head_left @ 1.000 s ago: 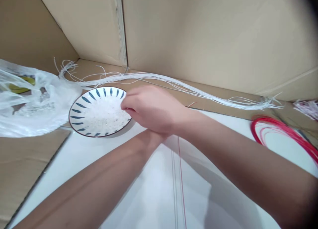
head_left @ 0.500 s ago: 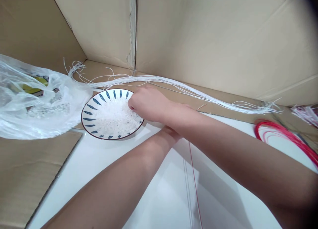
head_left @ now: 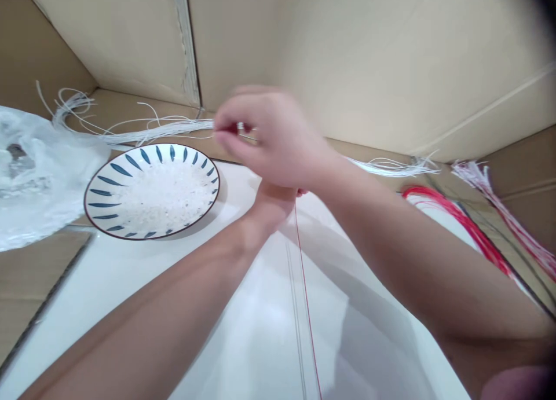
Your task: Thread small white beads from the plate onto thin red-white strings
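**Wrists Crossed, and We Looked to Eight O'Clock!**

From the head camera we had it: the right hand (head_left: 278, 139) arched over the left hand (head_left: 280, 195), and the plate (head_left: 103, 198) sat out at eight o'clock from it! The right fingertips were the nearer to its rim, yet apart from it in this view. We saw those fingers curled, thumb close to forefinger, but blur beat us: whether anything sat between them, we couldn't tell. The left hand was mostly hidden below, its grip beyond our reading, though a thin red cord (head_left: 306, 296) showed just beside it, the long axis running nearly to six o'clock, straight as you like above the white tabletop (head_left: 247, 342). And what a spread on that plate: small pale granules (head_left: 160, 197), whitish with darker specks, ringed by blue strokes and a dark brown edge!
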The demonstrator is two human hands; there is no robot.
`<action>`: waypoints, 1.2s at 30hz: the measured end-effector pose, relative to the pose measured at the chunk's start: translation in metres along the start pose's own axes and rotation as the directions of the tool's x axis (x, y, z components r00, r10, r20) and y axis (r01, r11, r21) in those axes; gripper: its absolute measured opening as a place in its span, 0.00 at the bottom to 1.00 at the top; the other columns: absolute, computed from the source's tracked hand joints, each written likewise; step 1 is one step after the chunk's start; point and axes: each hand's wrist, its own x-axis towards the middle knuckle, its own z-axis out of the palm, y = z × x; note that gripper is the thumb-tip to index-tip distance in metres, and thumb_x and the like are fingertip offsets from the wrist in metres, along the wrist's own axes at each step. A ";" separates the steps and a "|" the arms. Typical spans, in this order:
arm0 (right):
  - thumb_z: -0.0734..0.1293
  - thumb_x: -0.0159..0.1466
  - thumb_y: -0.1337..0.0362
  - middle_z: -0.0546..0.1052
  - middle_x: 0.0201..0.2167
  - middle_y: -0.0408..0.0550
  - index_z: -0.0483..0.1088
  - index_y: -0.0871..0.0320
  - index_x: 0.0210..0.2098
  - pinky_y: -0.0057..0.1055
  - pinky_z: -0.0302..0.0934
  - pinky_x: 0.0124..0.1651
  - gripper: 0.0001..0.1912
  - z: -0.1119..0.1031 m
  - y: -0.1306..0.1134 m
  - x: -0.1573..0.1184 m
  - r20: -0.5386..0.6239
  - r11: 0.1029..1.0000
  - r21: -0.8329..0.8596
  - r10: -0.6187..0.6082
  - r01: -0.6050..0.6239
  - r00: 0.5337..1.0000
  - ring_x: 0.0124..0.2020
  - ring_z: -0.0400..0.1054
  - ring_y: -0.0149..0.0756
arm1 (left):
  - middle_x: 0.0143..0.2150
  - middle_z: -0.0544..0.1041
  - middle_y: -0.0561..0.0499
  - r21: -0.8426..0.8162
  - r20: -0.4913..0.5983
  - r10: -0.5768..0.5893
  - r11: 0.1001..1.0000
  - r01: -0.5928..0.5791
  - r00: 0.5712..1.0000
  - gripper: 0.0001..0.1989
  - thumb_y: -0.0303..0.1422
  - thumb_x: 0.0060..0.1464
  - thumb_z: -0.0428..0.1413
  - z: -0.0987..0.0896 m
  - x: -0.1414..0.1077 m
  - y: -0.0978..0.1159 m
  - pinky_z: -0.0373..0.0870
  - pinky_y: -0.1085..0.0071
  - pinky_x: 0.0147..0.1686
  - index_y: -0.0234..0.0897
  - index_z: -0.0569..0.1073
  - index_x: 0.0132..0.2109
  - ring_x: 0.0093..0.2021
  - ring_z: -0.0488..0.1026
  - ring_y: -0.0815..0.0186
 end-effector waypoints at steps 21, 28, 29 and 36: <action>0.63 0.69 0.71 0.82 0.38 0.50 0.79 0.58 0.39 0.34 0.68 0.44 0.11 0.009 0.097 -0.163 0.172 0.955 0.273 0.072 -0.118 0.983 0.40 0.75 0.36 | 0.30 0.77 0.52 -0.139 -0.025 0.015 0.990 -0.019 1.000 0.05 0.26 0.58 0.59 -0.003 -0.008 0.013 0.69 0.72 0.35 0.36 0.73 0.32 0.30 0.73 0.71; 0.64 0.71 0.68 0.83 0.40 0.51 0.80 0.59 0.42 0.34 0.67 0.46 0.12 -0.010 0.105 -0.171 0.187 0.912 0.347 0.162 -0.219 0.969 0.42 0.75 0.37 | 0.30 0.78 0.51 -0.119 -0.025 0.041 0.992 -0.043 0.999 0.05 0.26 0.57 0.59 -0.004 -0.009 0.012 0.69 0.72 0.34 0.35 0.73 0.32 0.30 0.73 0.70; 0.64 0.71 0.67 0.83 0.40 0.51 0.80 0.59 0.42 0.34 0.67 0.45 0.12 -0.013 0.106 -0.172 0.190 0.902 0.341 0.211 -0.266 0.959 0.42 0.75 0.37 | 0.30 0.78 0.51 -0.118 -0.028 0.044 0.992 -0.047 0.999 0.05 0.25 0.57 0.59 -0.004 -0.009 0.012 0.69 0.72 0.34 0.35 0.74 0.32 0.30 0.73 0.69; 0.68 0.64 0.72 0.81 0.38 0.50 0.80 0.61 0.36 0.32 0.64 0.41 0.07 -0.011 0.106 -0.170 0.293 0.866 0.284 0.329 -0.411 0.897 0.41 0.74 0.37 | 0.30 0.78 0.49 -0.111 -0.039 0.044 0.993 -0.048 0.998 0.07 0.24 0.59 0.58 -0.004 -0.009 0.014 0.69 0.73 0.33 0.33 0.74 0.32 0.29 0.74 0.69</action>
